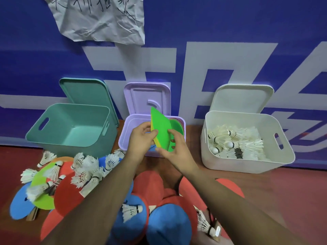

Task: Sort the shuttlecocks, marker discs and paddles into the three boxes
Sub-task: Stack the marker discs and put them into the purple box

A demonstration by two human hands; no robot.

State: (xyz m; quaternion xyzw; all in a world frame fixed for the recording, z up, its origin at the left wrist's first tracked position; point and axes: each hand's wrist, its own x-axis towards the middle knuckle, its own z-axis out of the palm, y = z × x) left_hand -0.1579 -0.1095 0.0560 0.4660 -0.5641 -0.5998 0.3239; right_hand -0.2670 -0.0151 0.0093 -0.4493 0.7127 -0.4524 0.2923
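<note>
Loose shuttlecocks [85,172] and marker discs [69,197] are lying heaped on the floor [283,188] nearest. Beyond them, the left hand [141,138] and right hand [175,147] are both pinching a green disc [160,126], standing on edge over the purple box [123,137], between the teal box [70,151] and the white box [247,161].

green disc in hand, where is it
Head view, centre: left hand and right hand hold the green disc over the purple box, between teal box and white box.

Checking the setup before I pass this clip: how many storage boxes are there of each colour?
Teal box: 1
Purple box: 1
White box: 1
Total: 3
</note>
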